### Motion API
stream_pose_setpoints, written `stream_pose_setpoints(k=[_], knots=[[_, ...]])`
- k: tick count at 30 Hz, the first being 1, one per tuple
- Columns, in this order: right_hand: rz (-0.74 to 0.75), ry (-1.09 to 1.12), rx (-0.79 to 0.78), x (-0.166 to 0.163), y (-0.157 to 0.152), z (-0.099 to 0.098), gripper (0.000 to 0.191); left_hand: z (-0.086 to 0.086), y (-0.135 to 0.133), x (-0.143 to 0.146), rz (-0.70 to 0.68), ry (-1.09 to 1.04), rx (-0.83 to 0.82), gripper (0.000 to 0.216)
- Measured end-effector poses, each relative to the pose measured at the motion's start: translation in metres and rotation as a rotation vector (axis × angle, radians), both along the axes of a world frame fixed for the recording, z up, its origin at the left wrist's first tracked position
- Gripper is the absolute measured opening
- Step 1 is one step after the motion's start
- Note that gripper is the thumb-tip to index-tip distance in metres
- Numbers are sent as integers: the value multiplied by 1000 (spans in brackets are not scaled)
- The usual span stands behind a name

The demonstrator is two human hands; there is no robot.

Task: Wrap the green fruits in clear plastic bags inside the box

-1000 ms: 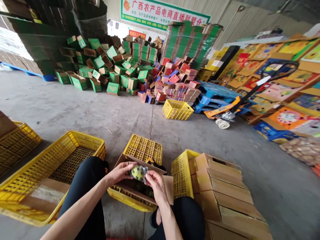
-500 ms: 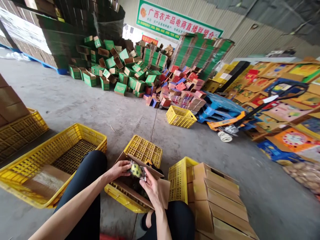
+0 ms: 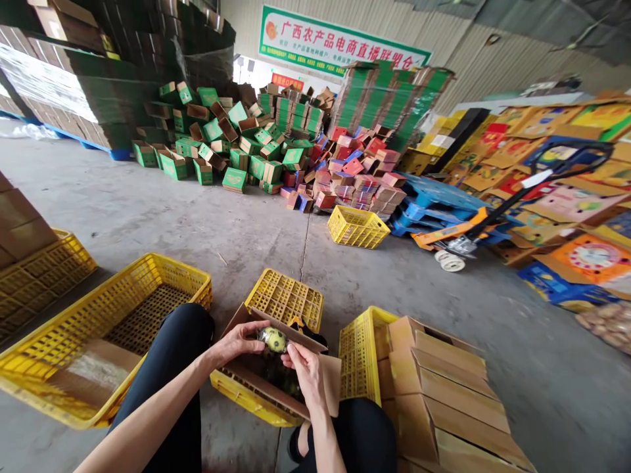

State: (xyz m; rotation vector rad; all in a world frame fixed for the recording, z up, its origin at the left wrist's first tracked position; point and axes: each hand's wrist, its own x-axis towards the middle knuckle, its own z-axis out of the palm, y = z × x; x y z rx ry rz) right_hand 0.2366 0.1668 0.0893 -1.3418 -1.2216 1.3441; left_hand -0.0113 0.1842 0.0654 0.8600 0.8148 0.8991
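Between my hands is a yellow-green fruit (image 3: 274,339) with dark spots, wrapped in clear plastic; its exact kind I cannot make out. My left hand (image 3: 242,344) grips the wrapping on the left side, fingers closed. On the other side, my right hand (image 3: 304,365) pinches the wrapping's right end. Both are over an open cardboard box (image 3: 329,381), its flaps folded out. Dark, shadowed contents show inside, partly hidden by my hands. The box rests on a yellow plastic crate (image 3: 256,397) between my legs.
To my left stands a large yellow crate (image 3: 172,269) with a cardboard piece in it. On the right, folded cardboard boxes (image 3: 453,394) lean by another yellow crate (image 3: 355,358). Beyond are an upturned crate (image 3: 286,295), a small yellow crate (image 3: 357,226), a pallet jack (image 3: 458,240) and heaped green boxes (image 3: 234,179).
The wrapped fruit has turned slightly between my hands and its wrapping looks drawn closer around it. Both hands still hold it above the box. The view has shifted a little.
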Motion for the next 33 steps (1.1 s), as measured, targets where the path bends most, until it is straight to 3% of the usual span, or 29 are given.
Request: stream_pose_setpoints(k=[9,15,20,27,33], knots=[[-22,-4,0,-5,6,-6,71,-9,4,-2,174,29,-69,58],[19,-32,49,-6,10,-9,73,-14,7,0,241,-10,-96,51],[3,-86,208,-7,7,-7,57,-16,9,0,281,-31,-106,55],[79,-34,226,-14,2,-3,51,-17,5,0,212,23,-136,61],[-4,47,85,-9,6,-6,68,-13,2,0,70,49,-121,82]])
